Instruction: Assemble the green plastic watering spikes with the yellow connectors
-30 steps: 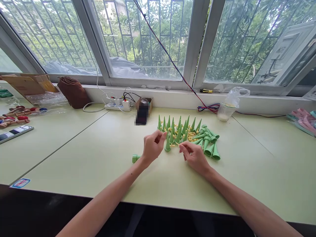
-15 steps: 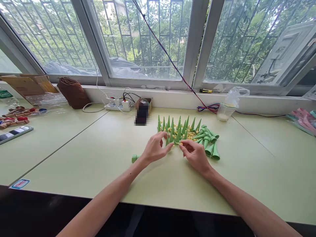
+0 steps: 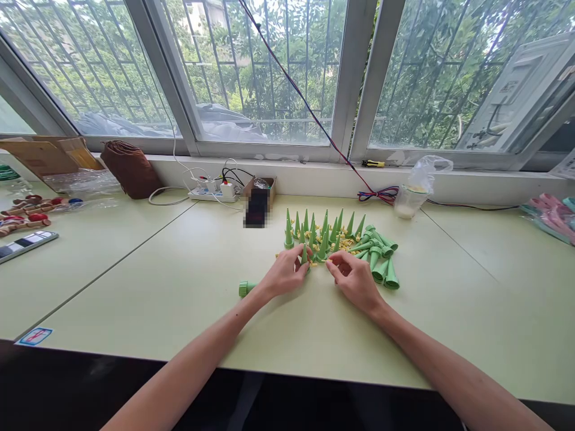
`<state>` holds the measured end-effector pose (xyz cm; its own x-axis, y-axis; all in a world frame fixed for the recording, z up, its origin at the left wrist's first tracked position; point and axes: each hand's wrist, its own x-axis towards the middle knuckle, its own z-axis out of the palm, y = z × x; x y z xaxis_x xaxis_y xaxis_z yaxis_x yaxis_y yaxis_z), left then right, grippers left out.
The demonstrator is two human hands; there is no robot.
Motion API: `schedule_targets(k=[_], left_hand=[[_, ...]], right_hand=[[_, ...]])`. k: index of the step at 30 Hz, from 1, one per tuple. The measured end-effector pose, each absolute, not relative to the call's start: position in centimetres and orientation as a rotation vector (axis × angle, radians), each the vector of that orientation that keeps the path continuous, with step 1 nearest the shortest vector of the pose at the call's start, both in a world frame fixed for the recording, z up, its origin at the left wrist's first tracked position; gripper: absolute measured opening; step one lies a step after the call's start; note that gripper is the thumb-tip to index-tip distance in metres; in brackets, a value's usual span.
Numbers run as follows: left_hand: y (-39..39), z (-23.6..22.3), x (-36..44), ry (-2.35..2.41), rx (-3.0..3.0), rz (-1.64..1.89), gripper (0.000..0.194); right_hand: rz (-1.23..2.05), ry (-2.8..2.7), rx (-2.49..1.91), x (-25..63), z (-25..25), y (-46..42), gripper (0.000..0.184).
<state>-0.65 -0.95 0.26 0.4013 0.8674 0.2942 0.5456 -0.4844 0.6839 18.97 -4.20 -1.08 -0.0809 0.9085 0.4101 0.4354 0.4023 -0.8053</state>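
My left hand (image 3: 286, 272) is closed around the base of a green plastic cone (image 3: 304, 254), which stands point up between thumb and fingers. To its right, my right hand (image 3: 353, 276) pinches a small yellow plastic piece (image 3: 329, 260), mostly hidden by the fingertips. Just beyond both hands, several green cones (image 3: 324, 242) stand upright in a cluster. Small yellow pieces (image 3: 345, 243) lie among them. A heap of green cones (image 3: 380, 257) lies on its side at the right of the cluster. Another green cone (image 3: 245, 288) lies by my left forearm, partly hidden by it.
Behind the cones stand a small cardboard box (image 3: 268, 187) with a dark blurred object before it, and a power strip (image 3: 211, 193). A plastic cup (image 3: 406, 203) with a bag is at the back right. Wooden toys (image 3: 27, 218) lie far left on the table (image 3: 135, 287).
My left hand has closed round a cone at the front of the cluster. My right hand stays almost in place, still pinching the yellow piece.
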Motion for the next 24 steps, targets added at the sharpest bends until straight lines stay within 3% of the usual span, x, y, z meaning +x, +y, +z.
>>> schedule_targets(k=[24], left_hand=[[-1.28, 0.72, -0.03, 1.155, 2.003, 0.925, 0.023]], right_hand=[[0.592, -1.778, -1.188, 19.00, -1.01, -4.34, 0.019]])
